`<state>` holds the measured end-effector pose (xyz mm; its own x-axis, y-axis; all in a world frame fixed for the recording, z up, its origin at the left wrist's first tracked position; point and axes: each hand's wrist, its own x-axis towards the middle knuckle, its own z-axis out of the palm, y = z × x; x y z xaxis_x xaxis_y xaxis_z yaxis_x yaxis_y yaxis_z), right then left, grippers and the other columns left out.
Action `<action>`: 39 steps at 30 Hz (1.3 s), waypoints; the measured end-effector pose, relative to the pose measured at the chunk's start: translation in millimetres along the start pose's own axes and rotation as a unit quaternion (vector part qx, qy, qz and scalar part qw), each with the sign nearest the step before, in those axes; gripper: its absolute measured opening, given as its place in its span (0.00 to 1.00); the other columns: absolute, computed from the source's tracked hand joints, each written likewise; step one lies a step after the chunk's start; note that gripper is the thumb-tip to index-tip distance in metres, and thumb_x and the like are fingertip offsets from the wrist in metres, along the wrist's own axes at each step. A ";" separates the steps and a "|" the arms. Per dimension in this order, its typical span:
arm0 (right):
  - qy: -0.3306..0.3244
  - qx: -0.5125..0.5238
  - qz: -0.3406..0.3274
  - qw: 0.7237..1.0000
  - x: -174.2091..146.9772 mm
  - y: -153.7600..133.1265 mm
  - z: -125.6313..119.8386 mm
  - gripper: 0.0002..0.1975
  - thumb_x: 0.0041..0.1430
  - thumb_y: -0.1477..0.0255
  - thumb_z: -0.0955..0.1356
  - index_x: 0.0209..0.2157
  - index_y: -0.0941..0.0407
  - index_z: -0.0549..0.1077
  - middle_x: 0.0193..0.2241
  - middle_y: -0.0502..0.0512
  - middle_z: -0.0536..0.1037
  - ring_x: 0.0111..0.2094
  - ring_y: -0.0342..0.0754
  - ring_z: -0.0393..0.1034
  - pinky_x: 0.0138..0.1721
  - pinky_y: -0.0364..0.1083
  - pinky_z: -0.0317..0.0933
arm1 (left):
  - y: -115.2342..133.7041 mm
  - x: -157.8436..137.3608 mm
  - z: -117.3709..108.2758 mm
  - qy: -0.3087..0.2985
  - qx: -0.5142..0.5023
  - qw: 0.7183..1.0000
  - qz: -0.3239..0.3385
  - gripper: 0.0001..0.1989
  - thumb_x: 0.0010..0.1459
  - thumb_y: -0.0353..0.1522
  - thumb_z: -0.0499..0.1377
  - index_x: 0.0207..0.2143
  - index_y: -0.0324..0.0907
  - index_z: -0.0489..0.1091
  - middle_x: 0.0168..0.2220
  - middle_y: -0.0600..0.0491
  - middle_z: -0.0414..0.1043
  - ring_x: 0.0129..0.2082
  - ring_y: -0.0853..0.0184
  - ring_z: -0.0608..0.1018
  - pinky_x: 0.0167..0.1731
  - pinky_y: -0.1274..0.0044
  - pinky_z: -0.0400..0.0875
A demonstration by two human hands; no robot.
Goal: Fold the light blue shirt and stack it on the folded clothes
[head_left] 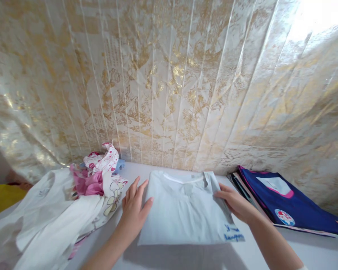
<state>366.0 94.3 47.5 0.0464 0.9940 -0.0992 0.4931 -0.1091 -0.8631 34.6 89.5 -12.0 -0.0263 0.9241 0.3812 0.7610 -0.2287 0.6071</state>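
Note:
A pale grey-white shirt (186, 213), folded into a rectangle, is in front of me on a white surface. Its neckline faces away, and blue lettering shows at the lower right corner. A shadow falls under its near edge. At the shirt's left edge is my left hand (133, 208), open with fingers stretched out and the thumb against the cloth. My right hand (233, 200) pinches the right side of the shirt between thumb and fingers; the fingertips are partly hidden.
To the left lies a loose heap of white clothes (56, 213), with pink and printed garments (92, 180) on it. A stack of folded clothes, topped by a navy shirt (293, 198), stands on the right. Behind hangs a gold-patterned curtain (169, 82). Yellow cloth (5, 197) shows far left.

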 end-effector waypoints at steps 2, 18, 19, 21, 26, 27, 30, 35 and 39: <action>0.011 -0.013 0.078 0.997 -6.4 42.6 2.4 0.25 0.49 0.71 0.62 0.51 0.57 0.65 0.40 0.59 0.78 0.29 0.49 0.74 0.26 0.45 0.67 | -6.0 -2.3 6.1 -0.082 0.060 0.995 -0.007 0.22 0.61 0.32 0.51 0.58 0.45 0.61 0.66 0.44 0.49 0.65 0.50 0.54 0.58 0.52 0.53; -0.011 -0.120 0.064 0.991 -1.2 45.7 -1.9 0.15 0.56 0.80 0.62 0.45 0.59 0.69 0.28 0.52 0.76 0.23 0.42 0.73 0.19 0.37 0.62 | 22.0 -0.9 51.1 -0.188 0.183 0.952 0.158 0.26 0.62 0.35 0.53 0.61 0.40 0.61 0.65 0.43 0.56 0.65 0.52 0.58 0.58 0.59 0.58; -0.015 -0.113 0.071 0.991 -1.2 46.3 -2.6 0.15 0.56 0.80 0.62 0.46 0.60 0.69 0.28 0.52 0.76 0.23 0.42 0.73 0.18 0.37 0.62 | 27.4 -0.1 52.3 -0.195 0.194 0.948 0.162 0.26 0.61 0.35 0.54 0.61 0.40 0.61 0.65 0.43 0.56 0.65 0.51 0.57 0.58 0.58 0.57; -0.019 -0.102 0.085 0.991 -2.7 47.9 -6.0 0.15 0.57 0.80 0.62 0.47 0.60 0.68 0.27 0.52 0.76 0.23 0.43 0.74 0.18 0.38 0.63 | 44.8 5.4 54.0 -0.199 0.200 0.944 0.172 0.27 0.60 0.33 0.55 0.62 0.39 0.61 0.65 0.43 0.55 0.65 0.51 0.57 0.59 0.59 0.55; -0.033 -0.070 0.094 0.993 -14.3 56.9 -9.6 0.16 0.57 0.79 0.62 0.47 0.60 0.67 0.24 0.50 0.75 0.22 0.44 0.74 0.15 0.38 0.63 | 112.0 32.3 80.3 -0.249 0.098 0.931 0.248 0.23 0.60 0.27 0.54 0.59 0.42 0.62 0.60 0.47 0.64 0.60 0.57 0.64 0.56 0.66 0.58; -0.037 -0.058 0.094 0.993 -17.5 59.5 -8.5 0.16 0.56 0.79 0.62 0.47 0.59 0.67 0.23 0.48 0.74 0.22 0.44 0.73 0.15 0.37 0.62 | 123.2 37.7 91.2 -0.256 0.086 0.927 0.259 0.22 0.61 0.27 0.54 0.57 0.44 0.64 0.58 0.48 0.66 0.58 0.58 0.65 0.55 0.67 0.59; -0.046 -0.016 0.097 0.994 -26.3 67.6 -4.1 0.18 0.54 0.78 0.63 0.48 0.58 0.66 0.21 0.45 0.72 0.21 0.43 0.72 0.13 0.36 0.59 | 142.8 51.4 127.2 -0.258 0.071 0.930 0.253 0.17 0.62 0.28 0.54 0.53 0.42 0.67 0.52 0.47 0.70 0.53 0.56 0.69 0.52 0.66 0.60; -0.048 0.022 0.097 0.994 -31.0 78.0 -3.2 0.22 0.51 0.74 0.64 0.50 0.57 0.64 0.19 0.42 0.69 0.21 0.43 0.71 0.12 0.36 0.56 | 142.6 64.7 163.7 -0.242 0.040 0.945 0.218 0.09 0.63 0.31 0.54 0.43 0.40 0.72 0.46 0.44 0.71 0.50 0.53 0.68 0.49 0.63 0.59; -0.050 0.033 0.094 0.994 -27.5 81.9 -6.6 0.25 0.47 0.72 0.66 0.50 0.55 0.64 0.22 0.43 0.70 0.23 0.44 0.72 0.12 0.36 0.57 | 136.5 66.8 168.5 -0.246 -0.032 0.944 0.219 0.06 0.63 0.32 0.55 0.38 0.43 0.72 0.43 0.49 0.74 0.48 0.57 0.70 0.51 0.64 0.56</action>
<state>410.8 58.1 -17.2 0.0432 0.9507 -0.3070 0.4257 -0.2956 -0.8552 245.9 171.5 -21.1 0.5977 0.7638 0.2437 0.5885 -0.6244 0.5136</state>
